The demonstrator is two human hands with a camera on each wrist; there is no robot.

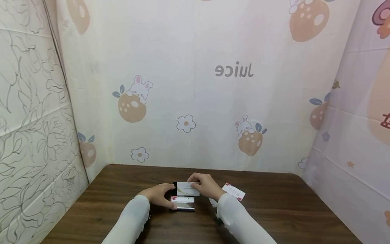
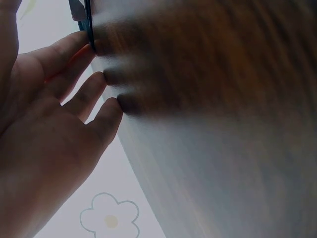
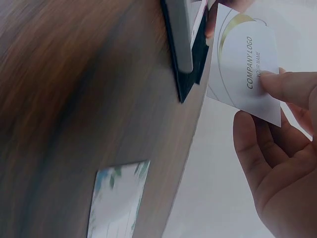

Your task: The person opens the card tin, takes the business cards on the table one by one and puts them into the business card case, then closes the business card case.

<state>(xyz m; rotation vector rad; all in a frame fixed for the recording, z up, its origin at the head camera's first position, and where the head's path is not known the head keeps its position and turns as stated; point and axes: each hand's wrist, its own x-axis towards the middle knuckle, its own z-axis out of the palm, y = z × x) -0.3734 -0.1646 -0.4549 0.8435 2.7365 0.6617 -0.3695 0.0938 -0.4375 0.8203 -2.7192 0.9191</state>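
Note:
An opened card case (image 1: 186,209) with a silver edge and black lining lies on the table. A white card with red flowers (image 1: 182,199) sits in its nearer half. My left hand (image 1: 156,195) holds the case at its left side, thumb by the nearer half and index finger at the black edge; the other fingertips (image 2: 113,106) rest near the tabletop. Between thumb and fingers, my right hand (image 1: 208,186) pinches a white business card (image 3: 245,64) printed "COMPANY LOGO", over the farther half. Whether this card touches the case is hard to tell.
To the right on the brown wooden table (image 1: 268,210) lies a white card with red flowers (image 1: 234,192). Another card (image 1: 213,202) is partly hidden by the right wrist. A leaf-patterned card (image 3: 119,198) shows in the right wrist view. Printed curtains (image 1: 195,145) surround the table.

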